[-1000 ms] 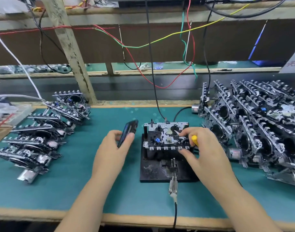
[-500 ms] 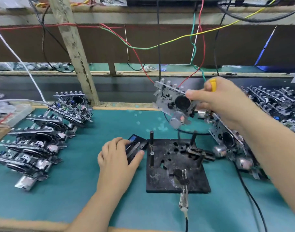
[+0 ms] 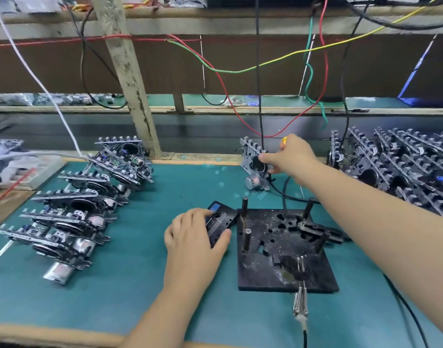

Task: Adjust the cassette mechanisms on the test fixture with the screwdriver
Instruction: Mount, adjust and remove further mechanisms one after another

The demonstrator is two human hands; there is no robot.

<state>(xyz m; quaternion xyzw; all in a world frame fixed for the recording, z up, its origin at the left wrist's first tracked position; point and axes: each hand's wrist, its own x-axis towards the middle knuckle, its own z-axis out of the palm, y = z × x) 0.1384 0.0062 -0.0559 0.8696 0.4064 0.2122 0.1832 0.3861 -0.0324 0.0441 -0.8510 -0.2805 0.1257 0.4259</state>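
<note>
- The right hand (image 3: 294, 156) reaches toward the far edge of the bench (image 3: 145, 292), its grip clamped on a cassette mechanism (image 3: 253, 165) that stands tilted with its round motor low, at or just above the green mat.
- A yellow screwdriver handle (image 3: 284, 140) pokes out above the same hand; the rest of the tool is hidden.
- The left hand (image 3: 194, 237) rests near the bench middle, fingers and thumb curled round a black cassette (image 3: 221, 219) lying just beside the left edge of the test fixture (image 3: 285, 252).
- The fixture, a black plate with upright pins, carries no mechanism.
- More mechanisms (image 3: 72, 212) lie stacked in a row along the left side, and another pile (image 3: 401, 167) crowds the far right corner.
- Coloured wires (image 3: 240, 69) hang behind the bench.
</note>
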